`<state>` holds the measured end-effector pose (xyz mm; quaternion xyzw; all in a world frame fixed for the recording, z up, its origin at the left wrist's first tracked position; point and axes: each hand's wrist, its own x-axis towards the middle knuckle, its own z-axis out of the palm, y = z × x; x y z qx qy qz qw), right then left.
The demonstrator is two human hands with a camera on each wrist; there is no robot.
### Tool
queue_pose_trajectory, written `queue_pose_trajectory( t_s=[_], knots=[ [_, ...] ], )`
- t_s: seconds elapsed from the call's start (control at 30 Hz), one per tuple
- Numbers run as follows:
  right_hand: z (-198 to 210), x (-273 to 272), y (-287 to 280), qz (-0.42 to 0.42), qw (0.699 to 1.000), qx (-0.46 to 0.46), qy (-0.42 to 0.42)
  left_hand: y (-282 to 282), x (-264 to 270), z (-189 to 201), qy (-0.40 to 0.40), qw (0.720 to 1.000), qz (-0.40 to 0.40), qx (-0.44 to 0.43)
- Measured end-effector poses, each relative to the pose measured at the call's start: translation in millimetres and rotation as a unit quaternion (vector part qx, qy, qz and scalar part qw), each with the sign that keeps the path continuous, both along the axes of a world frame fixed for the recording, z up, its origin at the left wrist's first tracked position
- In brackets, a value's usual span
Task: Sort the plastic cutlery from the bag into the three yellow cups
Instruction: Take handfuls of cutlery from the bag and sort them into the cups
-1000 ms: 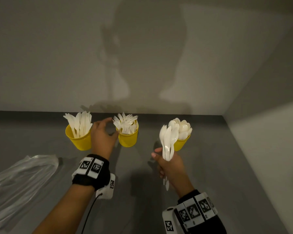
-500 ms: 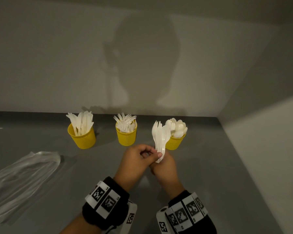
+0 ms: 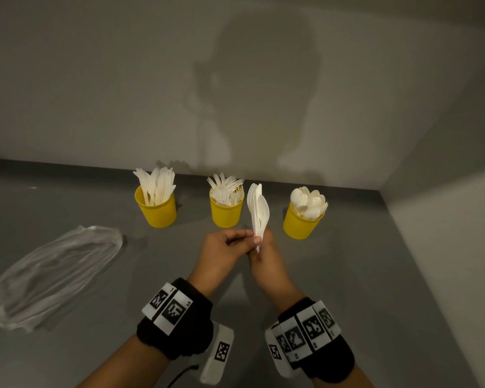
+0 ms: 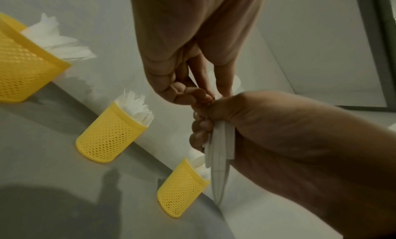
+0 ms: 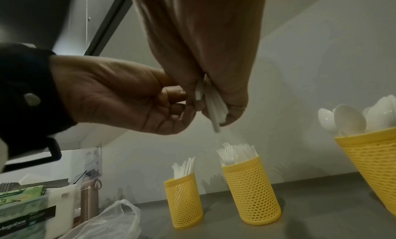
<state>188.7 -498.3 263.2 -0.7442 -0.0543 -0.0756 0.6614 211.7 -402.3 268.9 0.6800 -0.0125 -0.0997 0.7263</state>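
- Right hand [image 3: 266, 259] grips a bundle of spoons [image 3: 258, 212] upright, above the desk [image 3: 347, 275], before the yellow cups [image 3: 226, 212].
- Left hand [image 3: 221, 252] pinches the bundle's handles.

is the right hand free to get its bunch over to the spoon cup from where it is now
Probably yes. The right hand holds the cutlery bunch just left of the spoon cup, with nothing between them. The left hand pinching the handles would have to let go first.
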Motion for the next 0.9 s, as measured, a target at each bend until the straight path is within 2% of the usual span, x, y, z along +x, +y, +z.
queue_pose_trajectory(
  t_s=[0.2,0.37,0.53,0.77,0.9],
  knots=[
    [-17.6,11.1,9.8,-0.026,0.996,-0.072,0.047,8.6,10.5,-2.8,0.026,1.0,-0.011,-0.008],
    [-21.2,18.6,9.7,0.039,0.993,-0.08,0.072,16.6,21.5,0.8,0.025,0.999,-0.035,-0.031],
    [-18.1,20.9,16.8,0.057,0.995,-0.005,0.076,31.3,39.0,8.0,0.023,0.999,0.008,-0.041],
    [-17.9,26.1,27.9,-0.004,0.978,0.113,0.176,47.8,43.8,10.1,0.001,1.0,-0.01,-0.023],
    [-23.5,35.1,28.3,-0.034,0.972,0.143,0.184,65.7,52.8,14.6,-0.008,0.996,0.084,-0.023]
  ],
)
